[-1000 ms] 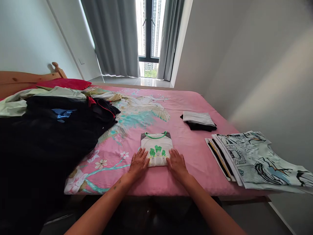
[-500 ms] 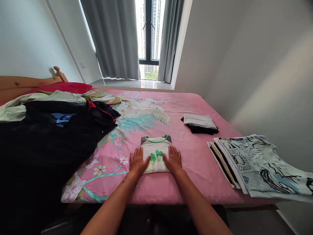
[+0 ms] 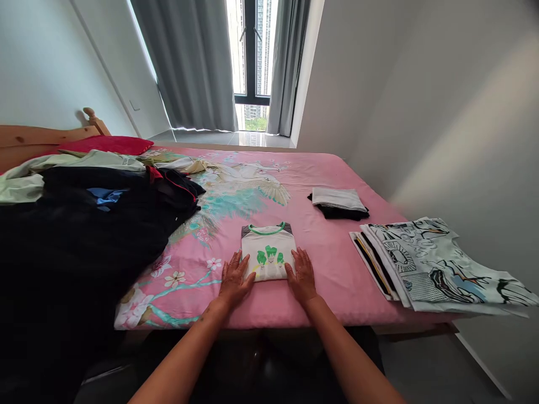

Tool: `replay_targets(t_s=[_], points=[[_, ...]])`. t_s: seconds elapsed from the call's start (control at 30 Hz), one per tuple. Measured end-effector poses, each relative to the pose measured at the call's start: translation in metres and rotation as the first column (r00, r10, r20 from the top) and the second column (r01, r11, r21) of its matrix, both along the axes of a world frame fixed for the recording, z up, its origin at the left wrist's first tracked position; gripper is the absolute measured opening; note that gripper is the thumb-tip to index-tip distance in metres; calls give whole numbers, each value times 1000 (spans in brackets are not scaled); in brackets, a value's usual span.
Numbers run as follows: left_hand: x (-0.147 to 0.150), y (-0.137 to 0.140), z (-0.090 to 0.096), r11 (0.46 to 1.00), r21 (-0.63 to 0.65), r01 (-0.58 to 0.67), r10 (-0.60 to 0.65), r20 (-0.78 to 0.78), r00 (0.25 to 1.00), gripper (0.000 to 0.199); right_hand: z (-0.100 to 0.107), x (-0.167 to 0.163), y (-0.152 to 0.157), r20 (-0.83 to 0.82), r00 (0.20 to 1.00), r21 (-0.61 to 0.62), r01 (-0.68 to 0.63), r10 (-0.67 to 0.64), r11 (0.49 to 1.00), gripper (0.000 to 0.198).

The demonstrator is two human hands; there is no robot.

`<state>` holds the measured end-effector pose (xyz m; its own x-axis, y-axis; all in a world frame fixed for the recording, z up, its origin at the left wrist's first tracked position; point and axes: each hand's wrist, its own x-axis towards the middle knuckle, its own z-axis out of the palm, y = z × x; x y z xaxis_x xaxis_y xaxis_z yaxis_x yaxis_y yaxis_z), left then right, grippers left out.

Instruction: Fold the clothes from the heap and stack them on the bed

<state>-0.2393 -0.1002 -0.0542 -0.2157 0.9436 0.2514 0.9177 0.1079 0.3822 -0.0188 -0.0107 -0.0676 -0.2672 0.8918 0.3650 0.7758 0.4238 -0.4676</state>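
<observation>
A folded T-shirt (image 3: 269,241), white with a green-trimmed neck, dark grey shoulders and a print of green vegetables, lies flat on the pink bedsheet (image 3: 269,308), its collar facing away from me. At its lower left corner rests my left hand (image 3: 234,278), open with the fingers spread and the thumb near the hem. My right hand (image 3: 301,275) mirrors it at the lower right corner, also open, fingers apart. Neither hand grips the cloth. Whether the thumbs press on the edges I cannot tell.
Dark and pale clothes (image 3: 96,224) are heaped on the left side of the bed. To the right sit a small folded grey and black pile (image 3: 339,202) and a larger stack of shirts (image 3: 421,269) by the wall. A red pillow (image 3: 113,145) lies near the wooden headboard (image 3: 50,136).
Both hands have drawn back toward me from the sides of the folded T-shirt to its lower corners, uncovering more of the print. The view has shifted slightly.
</observation>
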Motion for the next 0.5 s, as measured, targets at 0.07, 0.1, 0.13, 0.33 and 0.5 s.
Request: replay_targets(t_s=[0.07,0.1,0.13,0.33,0.5], points=[[3,-6,2,997,75,6,-8,28,1000,45,4,0,-15,22,1000,18,-7,6,1000,46],[6,-5,5,994,108,15,-19,38,999,42,8,-3,-20,39,999,34,-21,19,999,44],[11,-2,8,990,133,35,-41,43,998,41,12,-8,-24,55,998,56,-46,43,997,43],[49,31,30,996,41,84,-86,26,996,48,31,-47,-25,156,973,32,-175,168,984,48],[56,19,16,982,-190,-1,-11,-64,998,54,21,-36,-32,351,923,-222,-80,156,972,57]])
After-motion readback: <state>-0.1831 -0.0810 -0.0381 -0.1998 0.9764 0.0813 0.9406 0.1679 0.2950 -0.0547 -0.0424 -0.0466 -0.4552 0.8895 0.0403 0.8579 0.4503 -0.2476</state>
